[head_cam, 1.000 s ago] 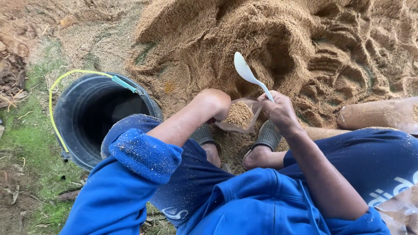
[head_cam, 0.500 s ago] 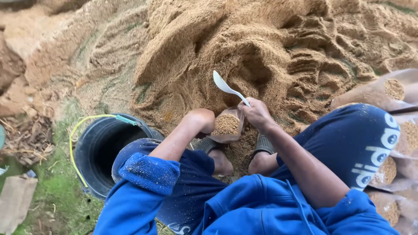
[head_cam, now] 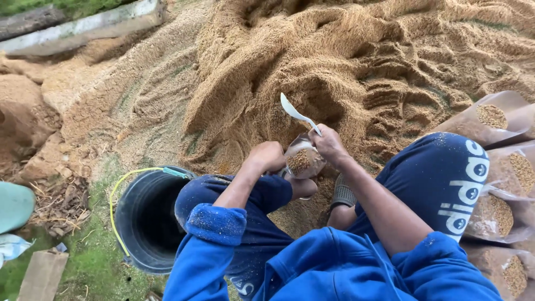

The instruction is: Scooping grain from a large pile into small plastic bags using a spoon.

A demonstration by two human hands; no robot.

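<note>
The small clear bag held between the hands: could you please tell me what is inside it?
The small clear bag holds tan, grainy husk-like material, the same colour as the big heap behind. The left hand and right hand cover its sides, so its bottom and fill level stay hidden.

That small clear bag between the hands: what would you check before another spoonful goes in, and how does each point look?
1. Bag held: the left hand is at its side; ok.
2. Bag mouth open upward: ok, the fill shows inside.
3. Room left in the bag: cannot tell.
4. White spoon gripped: ok, in the right hand, bowl raised.
5. Spoon loaded: not ok, the bowl looks empty.
6. Husk pile within reach: ok, just beyond the bag.
</note>
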